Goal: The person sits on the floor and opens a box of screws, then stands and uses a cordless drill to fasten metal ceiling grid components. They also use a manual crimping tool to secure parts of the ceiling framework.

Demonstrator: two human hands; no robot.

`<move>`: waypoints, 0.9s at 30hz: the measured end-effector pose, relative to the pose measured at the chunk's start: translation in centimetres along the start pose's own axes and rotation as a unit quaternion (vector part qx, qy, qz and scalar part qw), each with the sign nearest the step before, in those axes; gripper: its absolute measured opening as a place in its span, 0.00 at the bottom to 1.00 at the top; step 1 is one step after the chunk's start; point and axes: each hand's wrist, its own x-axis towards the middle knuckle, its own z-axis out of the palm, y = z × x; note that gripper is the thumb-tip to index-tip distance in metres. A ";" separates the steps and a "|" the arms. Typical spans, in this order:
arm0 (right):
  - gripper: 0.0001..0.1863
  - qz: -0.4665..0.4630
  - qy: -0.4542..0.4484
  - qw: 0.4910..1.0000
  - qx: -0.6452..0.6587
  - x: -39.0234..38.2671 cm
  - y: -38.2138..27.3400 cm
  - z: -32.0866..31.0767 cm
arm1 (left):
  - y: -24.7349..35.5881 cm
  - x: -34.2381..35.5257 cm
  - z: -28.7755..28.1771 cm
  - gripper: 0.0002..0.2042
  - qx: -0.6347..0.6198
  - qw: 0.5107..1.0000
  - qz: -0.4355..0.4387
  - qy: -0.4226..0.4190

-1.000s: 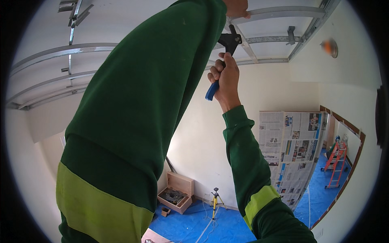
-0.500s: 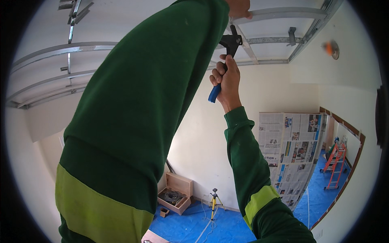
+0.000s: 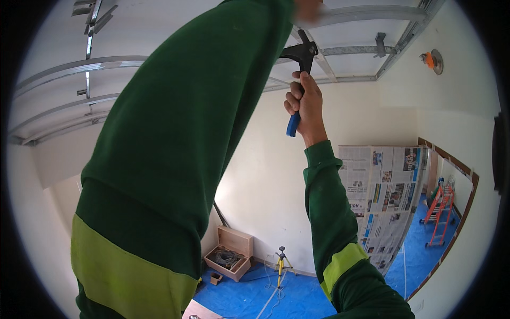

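Note:
My right hand [image 3: 309, 106] is raised and wrapped round the handle of a hand tool [image 3: 305, 53]. The tool has a black head with a short upright stub and a blue lower handle; its exact kind is unclear, and part of the head passes behind my left sleeve [image 3: 175, 117]. Higher up, my left hand [image 3: 308, 10] is blurred and cut by the top edge, beside a grey metal ceiling channel [image 3: 366, 15]. Its fingers cannot be made out, nor whether it grips the channel.
More metal ceiling framing [image 3: 79, 65] runs at left. Below, blue sheeting [image 3: 297, 292] covers the floor, with an open wooden box [image 3: 236, 242] and a yellow tripod [image 3: 280, 268] on it. Newspaper covers a tall panel [image 3: 380, 196]. An orange ladder [image 3: 440, 212] stands beyond the opening at right.
My right hand has shifted slightly right, and the tool's handle stands more upright. The left hand has moved a little up and left and become blurred.

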 end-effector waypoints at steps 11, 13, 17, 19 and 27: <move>0.15 0.004 0.020 0.998 0.066 -0.1 0.8 2.2 | 0.2 -0.6 -0.2 0.21 -0.022 1.000 -0.008 0.015; 0.15 0.002 0.014 0.996 0.089 -0.2 1.1 2.6 | 0.1 -0.7 0.0 0.20 -0.017 1.000 -0.001 0.023; 0.14 -0.002 0.024 0.994 0.105 -0.3 1.4 3.2 | 0.0 -0.7 -0.1 0.20 -0.026 0.999 0.003 0.022; 0.14 -0.003 0.030 0.996 0.084 -0.3 1.2 3.3 | 0.2 -0.5 -0.2 0.20 -0.028 1.000 -0.003 0.006; 0.17 0.004 0.078 0.997 -0.012 -0.4 0.4 5.3 | 0.3 -0.6 -0.7 0.20 -0.047 0.999 -0.020 -0.010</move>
